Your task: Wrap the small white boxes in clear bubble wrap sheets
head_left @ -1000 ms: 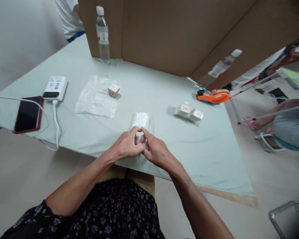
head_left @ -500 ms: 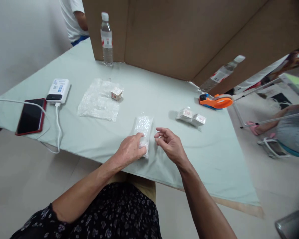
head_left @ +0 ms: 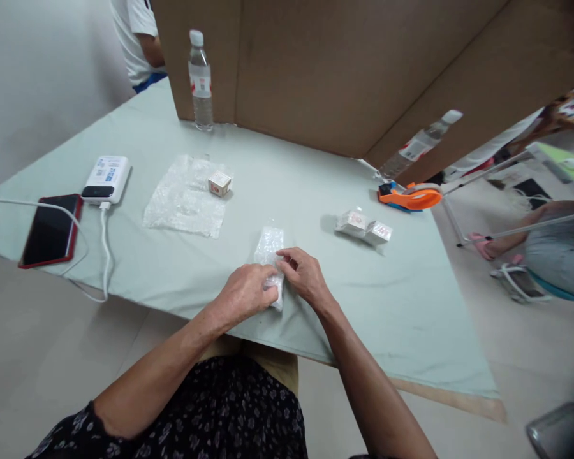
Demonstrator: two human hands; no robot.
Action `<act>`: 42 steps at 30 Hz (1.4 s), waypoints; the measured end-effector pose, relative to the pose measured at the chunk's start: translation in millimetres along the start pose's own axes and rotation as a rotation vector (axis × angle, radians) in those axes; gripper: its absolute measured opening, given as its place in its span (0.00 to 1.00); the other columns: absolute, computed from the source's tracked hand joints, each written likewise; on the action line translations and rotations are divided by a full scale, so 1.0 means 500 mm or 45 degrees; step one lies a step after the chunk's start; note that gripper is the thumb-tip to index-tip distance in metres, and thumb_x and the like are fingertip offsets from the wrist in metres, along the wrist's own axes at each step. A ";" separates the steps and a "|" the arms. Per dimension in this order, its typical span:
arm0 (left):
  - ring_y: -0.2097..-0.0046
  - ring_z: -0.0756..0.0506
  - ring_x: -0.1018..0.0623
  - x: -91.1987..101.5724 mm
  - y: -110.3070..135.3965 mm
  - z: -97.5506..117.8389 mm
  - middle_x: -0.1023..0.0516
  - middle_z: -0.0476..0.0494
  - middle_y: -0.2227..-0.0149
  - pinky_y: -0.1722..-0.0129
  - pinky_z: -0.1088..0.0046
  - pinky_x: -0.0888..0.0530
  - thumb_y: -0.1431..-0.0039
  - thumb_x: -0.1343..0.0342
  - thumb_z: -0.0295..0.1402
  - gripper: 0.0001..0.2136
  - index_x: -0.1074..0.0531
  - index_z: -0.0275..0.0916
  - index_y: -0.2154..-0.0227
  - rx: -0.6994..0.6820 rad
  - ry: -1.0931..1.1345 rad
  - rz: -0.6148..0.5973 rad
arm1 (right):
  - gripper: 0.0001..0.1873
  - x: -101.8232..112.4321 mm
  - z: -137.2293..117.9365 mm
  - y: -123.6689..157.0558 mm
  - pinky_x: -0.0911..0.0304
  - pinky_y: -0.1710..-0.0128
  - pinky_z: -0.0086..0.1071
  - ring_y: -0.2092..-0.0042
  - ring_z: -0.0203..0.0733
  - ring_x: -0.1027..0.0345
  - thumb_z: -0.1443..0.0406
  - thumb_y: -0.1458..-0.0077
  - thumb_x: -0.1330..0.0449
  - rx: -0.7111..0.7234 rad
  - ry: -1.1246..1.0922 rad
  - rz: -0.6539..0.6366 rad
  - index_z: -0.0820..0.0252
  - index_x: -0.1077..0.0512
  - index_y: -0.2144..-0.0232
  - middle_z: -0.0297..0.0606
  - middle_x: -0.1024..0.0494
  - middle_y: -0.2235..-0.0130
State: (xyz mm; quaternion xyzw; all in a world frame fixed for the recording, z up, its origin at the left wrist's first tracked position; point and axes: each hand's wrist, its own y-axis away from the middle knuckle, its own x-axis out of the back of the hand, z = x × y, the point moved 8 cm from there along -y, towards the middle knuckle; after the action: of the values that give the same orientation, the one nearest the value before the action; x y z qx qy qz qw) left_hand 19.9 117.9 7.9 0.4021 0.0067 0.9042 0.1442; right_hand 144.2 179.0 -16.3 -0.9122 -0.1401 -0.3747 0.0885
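A narrow folded piece of bubble wrap [head_left: 270, 240] lies near the table's front edge, directly in front of me. My left hand [head_left: 247, 288] curls over its lower left part, thumb and fingers closed on it. From the right, my right hand [head_left: 303, 275] has its bent fingers and thumb at the wrap's right edge, closed on the plastic. Whatever the wrap may contain is hidden. Up and to the left, a flat bubble wrap sheet [head_left: 182, 204] is spread out, with a small printed box [head_left: 219, 183] on its right edge.
Two small wrapped boxes [head_left: 363, 227] sit to the right, near an orange tape dispenser [head_left: 414, 196]. Bottles [head_left: 201, 86] stand by a cardboard partition [head_left: 306, 76] at the back. A power bank [head_left: 108, 178], cable and phone [head_left: 51, 229] lie left. Other people are partly visible beyond.
My right hand has moved left from beside the folded bubble wrap onto its right edge. My left hand stays on the wrap. The whole view has shifted slightly.
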 end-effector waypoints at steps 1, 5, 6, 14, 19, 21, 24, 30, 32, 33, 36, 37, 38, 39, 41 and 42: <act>0.58 0.42 0.21 -0.001 -0.001 -0.003 0.18 0.42 0.60 0.54 0.64 0.26 0.47 0.49 0.30 0.15 0.23 0.40 0.58 0.018 0.003 -0.002 | 0.13 0.008 0.012 -0.001 0.35 0.61 0.36 0.68 0.39 0.31 0.62 0.47 0.41 -0.060 -0.040 0.058 0.58 0.24 0.59 0.37 0.22 0.65; 0.57 0.41 0.20 -0.002 -0.002 -0.006 0.18 0.40 0.58 0.53 0.63 0.26 0.46 0.49 0.30 0.15 0.22 0.39 0.58 0.052 0.034 0.003 | 0.24 0.008 0.055 -0.020 0.34 0.67 0.36 0.74 0.37 0.32 0.56 0.49 0.38 -0.303 -0.199 0.111 0.62 0.29 0.52 0.38 0.21 0.64; 0.57 0.41 0.20 -0.002 -0.001 -0.006 0.18 0.40 0.58 0.53 0.63 0.26 0.46 0.49 0.30 0.15 0.22 0.39 0.58 0.054 0.039 0.008 | 0.25 0.000 0.059 -0.030 0.35 0.69 0.35 0.75 0.36 0.33 0.55 0.50 0.38 -0.339 -0.236 0.084 0.63 0.29 0.52 0.37 0.21 0.66; 0.62 0.42 0.21 -0.003 0.003 -0.013 0.19 0.42 0.62 0.57 0.65 0.26 0.47 0.49 0.30 0.13 0.22 0.39 0.62 0.063 0.030 0.046 | 0.16 -0.044 0.045 -0.093 0.53 0.78 0.27 0.78 0.30 0.50 0.54 0.60 0.36 -0.347 -0.477 -0.091 0.58 0.36 0.81 0.23 0.41 0.82; 0.64 0.44 0.23 -0.003 0.006 -0.016 0.19 0.42 0.64 0.58 0.66 0.27 0.47 0.49 0.31 0.12 0.22 0.39 0.64 0.057 0.027 0.071 | 0.14 -0.027 0.012 -0.073 0.49 0.75 0.28 0.75 0.32 0.48 0.56 0.58 0.38 -0.290 -0.772 0.002 0.58 0.35 0.80 0.26 0.39 0.79; 0.64 0.44 0.23 -0.001 0.007 -0.016 0.20 0.43 0.65 0.58 0.67 0.27 0.47 0.49 0.30 0.11 0.23 0.38 0.65 0.043 0.035 0.082 | 0.14 -0.018 -0.004 -0.058 0.45 0.72 0.29 0.73 0.34 0.45 0.55 0.56 0.38 -0.240 -0.834 0.040 0.58 0.34 0.78 0.28 0.36 0.77; 0.65 0.45 0.24 0.000 0.009 -0.019 0.21 0.44 0.67 0.60 0.68 0.28 0.47 0.49 0.30 0.12 0.23 0.38 0.63 0.041 0.053 0.085 | 0.13 -0.008 -0.028 -0.031 0.40 0.68 0.31 0.70 0.36 0.40 0.54 0.52 0.38 -0.157 -0.845 0.054 0.58 0.31 0.75 0.31 0.31 0.74; 0.71 0.48 0.28 0.001 0.027 -0.032 0.27 0.51 0.73 0.65 0.71 0.31 0.46 0.47 0.31 0.11 0.29 0.38 0.59 0.142 0.170 0.252 | 0.10 0.012 -0.061 0.042 0.36 0.61 0.33 0.66 0.38 0.34 0.57 0.46 0.38 -0.091 -0.796 0.161 0.58 0.27 0.70 0.32 0.26 0.70; 0.72 0.49 0.29 -0.003 0.036 -0.040 0.30 0.52 0.74 0.66 0.72 0.31 0.46 0.46 0.32 0.09 0.31 0.39 0.61 0.200 0.210 0.318 | 0.10 0.011 -0.065 0.065 0.35 0.60 0.34 0.64 0.40 0.31 0.57 0.46 0.38 -0.098 -0.746 0.179 0.57 0.26 0.68 0.33 0.24 0.68; 0.71 0.48 0.29 -0.006 0.041 -0.045 0.30 0.53 0.74 0.66 0.71 0.31 0.46 0.46 0.33 0.09 0.32 0.39 0.61 0.229 0.221 0.348 | 0.09 0.009 -0.067 0.074 0.35 0.58 0.34 0.63 0.41 0.30 0.58 0.45 0.38 -0.090 -0.727 0.172 0.57 0.25 0.67 0.34 0.23 0.67; 0.64 0.45 0.25 -0.002 0.049 -0.061 0.27 0.47 0.67 0.60 0.67 0.28 0.46 0.43 0.38 0.15 0.33 0.39 0.57 0.266 0.216 0.472 | 0.09 0.003 -0.076 0.090 0.35 0.54 0.35 0.59 0.43 0.28 0.58 0.44 0.38 -0.022 -0.721 0.114 0.57 0.24 0.65 0.36 0.20 0.63; 0.59 0.42 0.25 0.003 0.048 -0.064 0.26 0.43 0.62 0.56 0.64 0.28 0.47 0.42 0.39 0.19 0.34 0.38 0.53 0.238 0.212 0.513 | 0.09 0.003 -0.079 0.091 0.35 0.54 0.35 0.58 0.43 0.28 0.59 0.44 0.38 0.005 -0.727 0.090 0.56 0.24 0.65 0.36 0.20 0.62; 0.53 0.40 0.25 0.008 0.045 -0.066 0.26 0.39 0.56 0.51 0.61 0.29 0.48 0.41 0.39 0.24 0.35 0.37 0.49 0.188 0.219 0.539 | 0.08 0.003 -0.082 0.091 0.35 0.53 0.35 0.57 0.43 0.27 0.59 0.44 0.38 0.031 -0.730 0.066 0.56 0.24 0.65 0.36 0.20 0.61; 0.47 0.38 0.28 0.012 0.040 -0.067 0.28 0.35 0.50 0.47 0.59 0.31 0.50 0.40 0.38 0.28 0.37 0.36 0.46 0.125 0.241 0.537 | 0.08 0.004 -0.085 0.089 0.35 0.53 0.34 0.56 0.43 0.28 0.59 0.44 0.37 0.052 -0.729 0.044 0.56 0.24 0.65 0.36 0.20 0.60; 0.41 0.36 0.32 0.012 0.024 -0.068 0.31 0.32 0.44 0.42 0.57 0.34 0.52 0.39 0.35 0.34 0.41 0.36 0.41 0.005 0.341 0.443 | 0.08 0.006 -0.089 0.082 0.35 0.52 0.34 0.56 0.43 0.28 0.59 0.44 0.37 0.087 -0.725 0.014 0.56 0.25 0.66 0.36 0.20 0.58; 0.41 0.37 0.31 0.010 0.016 -0.068 0.31 0.33 0.44 0.42 0.58 0.33 0.53 0.39 0.34 0.34 0.41 0.36 0.41 -0.035 0.410 0.364 | 0.08 0.008 -0.090 0.078 0.36 0.52 0.35 0.56 0.42 0.28 0.59 0.44 0.37 0.100 -0.726 0.009 0.56 0.25 0.66 0.36 0.20 0.58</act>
State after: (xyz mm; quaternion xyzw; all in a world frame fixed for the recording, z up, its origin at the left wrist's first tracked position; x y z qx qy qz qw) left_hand -9.8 115.3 -10.4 0.2472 -0.0399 0.9680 0.0170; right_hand 129.9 131.0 15.8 -0.9771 -0.1706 -0.0970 0.0821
